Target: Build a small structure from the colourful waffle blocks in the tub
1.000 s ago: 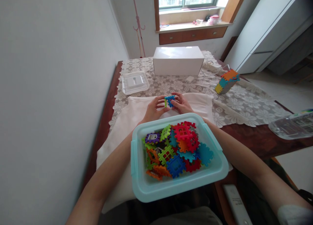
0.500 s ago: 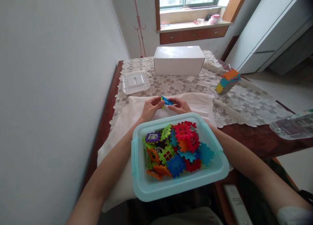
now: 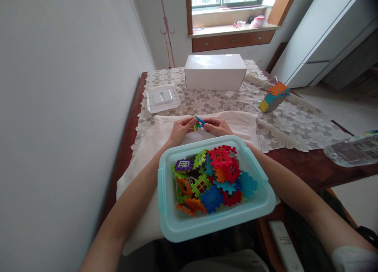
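Beyond the tub, my left hand (image 3: 180,131) and my right hand (image 3: 219,127) face each other over a white cloth (image 3: 236,122). Between my fingertips are small plastic building tiles: a blue tile (image 3: 201,121) and a green tile (image 3: 195,127), touching at an angle. My left thumb and fingers pinch them on the green side. The blue one's right edge is pinched by my right hand. A light-teal tub (image 3: 212,226) with interlocking tiles in red, blue, green, orange and purple stands between my forearms.
A white box (image 3: 215,79) stands at the back of the lace-covered table, with a clear plastic lid (image 3: 163,98) to its left. Farther right are an assembled block of coloured tiles (image 3: 274,96) and a clear plastic container (image 3: 351,151). A wall runs along the left.
The blue tile has turned in my fingers and now shows more edge-on, with the green tile lower beside it. The tub and other things stay put.
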Tool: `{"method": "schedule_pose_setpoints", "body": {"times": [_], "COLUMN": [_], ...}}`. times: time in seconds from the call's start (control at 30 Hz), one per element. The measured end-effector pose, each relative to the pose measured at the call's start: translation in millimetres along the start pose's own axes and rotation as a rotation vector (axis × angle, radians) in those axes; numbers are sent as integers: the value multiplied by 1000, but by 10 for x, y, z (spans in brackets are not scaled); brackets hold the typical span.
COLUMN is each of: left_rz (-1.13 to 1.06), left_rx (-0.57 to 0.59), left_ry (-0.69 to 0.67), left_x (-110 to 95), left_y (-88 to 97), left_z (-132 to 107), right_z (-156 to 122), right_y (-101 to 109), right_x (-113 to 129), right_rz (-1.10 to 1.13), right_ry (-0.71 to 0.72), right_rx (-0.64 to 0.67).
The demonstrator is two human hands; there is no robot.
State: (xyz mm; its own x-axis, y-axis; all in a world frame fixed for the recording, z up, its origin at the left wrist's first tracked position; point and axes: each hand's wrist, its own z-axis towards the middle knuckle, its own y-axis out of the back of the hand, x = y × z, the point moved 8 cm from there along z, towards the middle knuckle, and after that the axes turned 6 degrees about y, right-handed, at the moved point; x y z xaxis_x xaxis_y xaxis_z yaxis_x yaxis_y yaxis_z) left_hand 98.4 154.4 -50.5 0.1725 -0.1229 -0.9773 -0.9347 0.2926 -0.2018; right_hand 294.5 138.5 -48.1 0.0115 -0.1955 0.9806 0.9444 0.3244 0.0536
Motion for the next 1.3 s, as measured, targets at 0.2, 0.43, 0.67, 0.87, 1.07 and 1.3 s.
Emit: {"method": "schedule_pose_setpoints", "body": {"times": [0.2,0.43,0.67,0.87,1.07,1.3], "left_rz": [26,88,80,71,93,87], "left_rx": [31,40,70,92,114,150], "left_ry": [2,22,50,81,79,19], "left_x": [10,35,61,78,50,-57], "left_y": [-12,-13,-33,-67,-120,-147], "left_z": [20,14,10,8,-44,-90], "right_z": [-16,-44,-47,-26,33,94], "right_y": [-46,-100,-80,-104,-93,43], "right_x": [166,250,175,214,93,-218], "right_rz": [-22,-26,-109,-107,-96,-84], "right_ry": [90,121,106,180,196,115], "right_rx": [39,87,94,89,76,-89]}}
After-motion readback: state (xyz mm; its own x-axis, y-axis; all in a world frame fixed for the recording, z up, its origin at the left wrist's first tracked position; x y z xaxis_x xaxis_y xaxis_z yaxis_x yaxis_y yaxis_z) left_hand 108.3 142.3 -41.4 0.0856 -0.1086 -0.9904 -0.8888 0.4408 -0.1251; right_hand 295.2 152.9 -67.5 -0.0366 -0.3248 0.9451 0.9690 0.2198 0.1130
